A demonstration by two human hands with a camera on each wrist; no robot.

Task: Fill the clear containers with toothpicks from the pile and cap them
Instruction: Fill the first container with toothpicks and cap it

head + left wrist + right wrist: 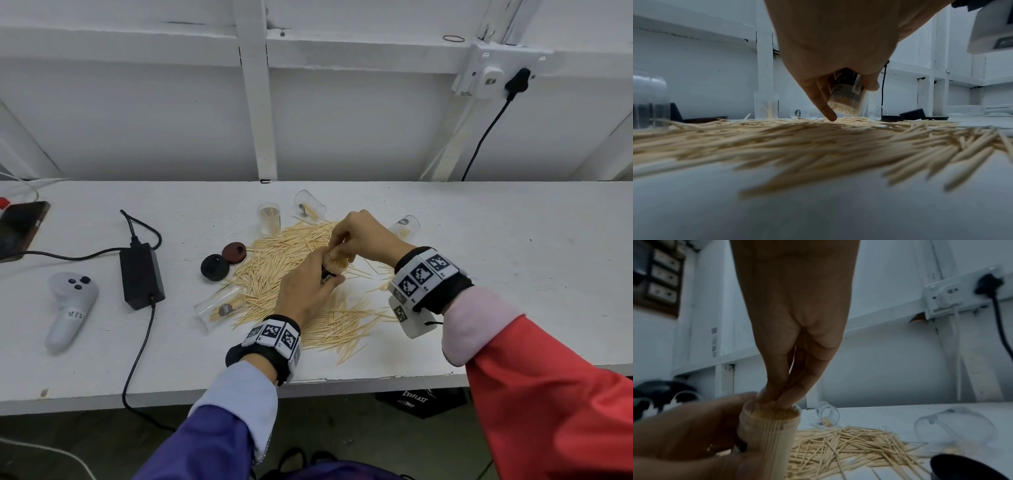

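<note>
We are gripping the nearly full container (768, 433) in our left hand (305, 291), right hand (363, 233) fingertips (774, 400) pinched at its mouth, pressing toothpicks (777, 414) in. Probably best keeping it upright, seating tips level before capping.

This looks like a plain workshop or data-recording room. The white painted tabletop (513, 240) stands against a white framed wall with a socket (493, 73). A controller (68, 308) and power adapter (141, 275) lie there.

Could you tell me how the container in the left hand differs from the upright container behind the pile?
The held container is packed full; the upright container holds only a few toothpicks. The held one is gripped tilted by the left hand, right hand fingertips at its mouth; the upright one stands untouched. Both are clear and uncapped.
</note>
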